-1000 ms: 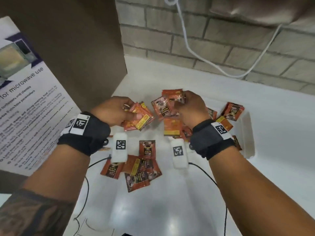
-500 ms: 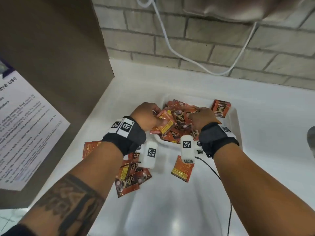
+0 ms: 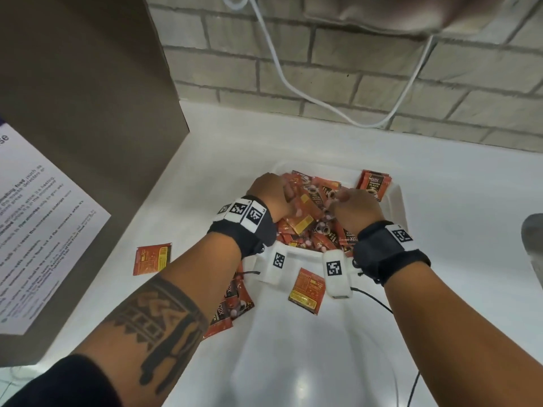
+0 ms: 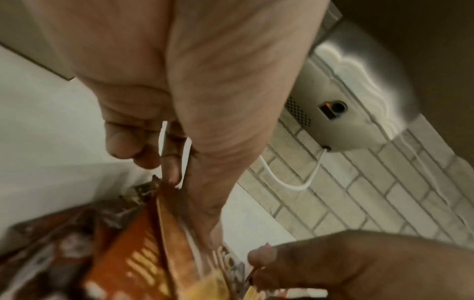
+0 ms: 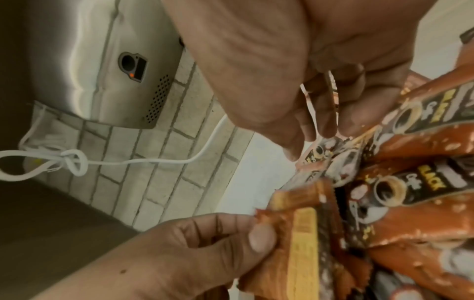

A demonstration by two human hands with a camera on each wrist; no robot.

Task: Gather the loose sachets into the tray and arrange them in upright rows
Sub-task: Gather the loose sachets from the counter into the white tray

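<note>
A white tray (image 3: 397, 201) holds a jumbled heap of orange-brown coffee sachets (image 3: 318, 237). One sachet (image 3: 374, 183) stands upright in its far right corner. My left hand (image 3: 289, 198) is over the heap's left side, thumb and fingers pinching a small bunch of sachets (image 4: 159, 243). Over the right side, my right hand (image 3: 335, 201) pinches the tops of sachets (image 5: 323, 150) with curled fingers. Loose sachets lie on the counter: one on the left (image 3: 151, 258), one in front of the tray (image 3: 307, 290), and several under my left forearm (image 3: 232, 306).
A brown cabinet side (image 3: 88, 113) with a printed notice (image 3: 38, 224) stands on the left. Behind the tray is a brick wall with a looping white cable (image 3: 293, 83). A steel wall unit (image 5: 89, 60) hangs above. A grey object (image 3: 533, 245) shows at the right edge.
Both hands have moved forward from above the counter into the tray, carrying sachets. One sachet now lies on the counter in front of the tray.
</note>
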